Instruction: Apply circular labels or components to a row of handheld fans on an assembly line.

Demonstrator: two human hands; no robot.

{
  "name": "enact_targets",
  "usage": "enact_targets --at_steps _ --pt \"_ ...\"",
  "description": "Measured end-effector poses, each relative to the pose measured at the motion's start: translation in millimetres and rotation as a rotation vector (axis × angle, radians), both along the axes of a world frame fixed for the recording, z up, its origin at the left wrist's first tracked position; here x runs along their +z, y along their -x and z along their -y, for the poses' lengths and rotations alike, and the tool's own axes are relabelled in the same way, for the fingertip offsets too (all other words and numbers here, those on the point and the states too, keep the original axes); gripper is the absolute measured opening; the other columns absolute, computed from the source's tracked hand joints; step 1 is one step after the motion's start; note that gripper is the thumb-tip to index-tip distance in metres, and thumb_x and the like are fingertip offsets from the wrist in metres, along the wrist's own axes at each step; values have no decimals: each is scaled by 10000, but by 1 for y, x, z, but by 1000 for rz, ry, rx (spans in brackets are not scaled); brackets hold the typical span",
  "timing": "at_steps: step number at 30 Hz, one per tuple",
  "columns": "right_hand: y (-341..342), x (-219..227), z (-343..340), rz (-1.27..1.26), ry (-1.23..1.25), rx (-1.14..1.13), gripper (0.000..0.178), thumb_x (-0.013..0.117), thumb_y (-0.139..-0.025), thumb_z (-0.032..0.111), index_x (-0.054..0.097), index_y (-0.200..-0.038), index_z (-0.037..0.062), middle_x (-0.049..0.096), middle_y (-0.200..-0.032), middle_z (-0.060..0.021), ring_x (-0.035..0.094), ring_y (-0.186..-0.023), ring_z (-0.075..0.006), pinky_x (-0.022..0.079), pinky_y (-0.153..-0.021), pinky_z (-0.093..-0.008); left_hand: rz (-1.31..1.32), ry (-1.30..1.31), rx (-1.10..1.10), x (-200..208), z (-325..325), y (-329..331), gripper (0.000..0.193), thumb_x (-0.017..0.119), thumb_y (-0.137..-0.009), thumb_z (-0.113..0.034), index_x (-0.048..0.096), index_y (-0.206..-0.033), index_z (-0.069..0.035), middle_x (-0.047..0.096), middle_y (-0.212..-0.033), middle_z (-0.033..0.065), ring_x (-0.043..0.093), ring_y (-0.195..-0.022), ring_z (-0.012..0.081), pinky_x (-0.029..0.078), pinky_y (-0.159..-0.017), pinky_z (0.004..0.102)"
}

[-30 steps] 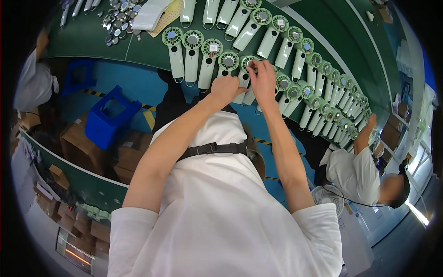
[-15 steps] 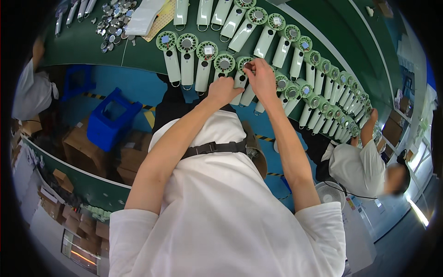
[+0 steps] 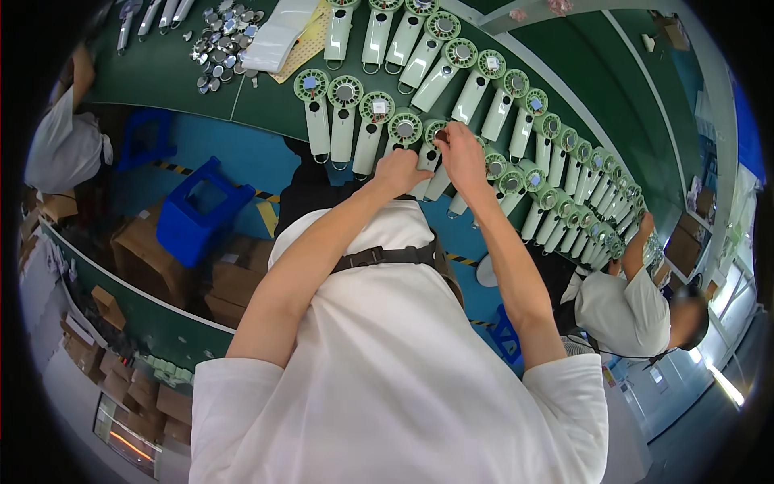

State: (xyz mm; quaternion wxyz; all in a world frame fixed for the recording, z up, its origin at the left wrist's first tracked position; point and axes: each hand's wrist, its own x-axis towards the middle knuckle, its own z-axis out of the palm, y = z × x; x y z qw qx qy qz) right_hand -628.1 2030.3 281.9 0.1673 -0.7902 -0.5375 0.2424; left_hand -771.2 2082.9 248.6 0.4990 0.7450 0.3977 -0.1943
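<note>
My left hand (image 3: pixel 402 171) is closed around the handle of a pale green handheld fan (image 3: pixel 426 172) at the near edge of the table. The fan's round head has no front cover. My right hand (image 3: pixel 463 153) reaches over that head with thumb and fingers pinched at its middle. Whatever they pinch there is small and mostly covered by the fingertips. Directly left of it lies another fan (image 3: pixel 405 127) with a grey disc in its centre, partly behind my left hand. Beyond that is a fan with a white square (image 3: pixel 377 107) on its hub.
Rows of similar fans (image 3: pixel 460 54) cover the green table (image 3: pixel 161 81) far to the right. Loose silver discs (image 3: pixel 222 48) and white sheets (image 3: pixel 280 36) lie at the back left. A co-worker (image 3: pixel 625 310) sits at right, another person (image 3: pixel 68 149) at left. A blue stool (image 3: pixel 201 214) stands below.
The view has shifted, so the table and fans appear slightly lower. Both hands stay at the same fan, the right one still pinching at its head.
</note>
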Motion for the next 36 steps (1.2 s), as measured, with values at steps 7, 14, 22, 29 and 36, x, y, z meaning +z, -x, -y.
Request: enact_targets --at_steps 7,14,22,29,36 --pt "6 -7 8 -1 -65 -55 188 680 -837 81 577 -960 -17 603 -954 -165 607 -852 -360 488 -721 -437 129 -92 45 -16 10 8 472 724 -803 -448 658 -701 8 656 -590 104 678 -589 256 534 -587 376" --pt "7 -15 20 36 -163 -81 207 668 -868 121 578 -1021 14 598 -955 -146 619 -857 -335 499 -720 -416 146 133 58 -3 0 17 473 683 -834 -423 657 -925 40 680 -819 216 686 -803 313 543 -678 409" --pt "12 -14 22 -1 -182 -144 268 676 -860 137 571 -1066 2 582 -957 -155 608 -867 -350 500 -732 -425 411 891 719 17 -26 64 650 388 -1012 -527 557 -1184 77 687 -954 144 670 -845 220 544 -775 336" --pt "40 11 19 -53 -288 -227 267 664 -871 118 586 -1100 6 557 -970 -155 598 -854 -314 489 -735 -403 605 990 977 33 -44 100 622 317 -1042 -486 518 -1236 69 659 -1076 189 666 -928 263 542 -850 376" --pt "93 8 -10 -281 -355 -102 177 631 -911 81 624 -1068 0 593 -910 -111 567 -686 -189 477 -654 -315 618 766 1141 12 -53 147 244 563 -929 -89 560 -1126 55 639 -1037 151 651 -961 260 517 -864 341"
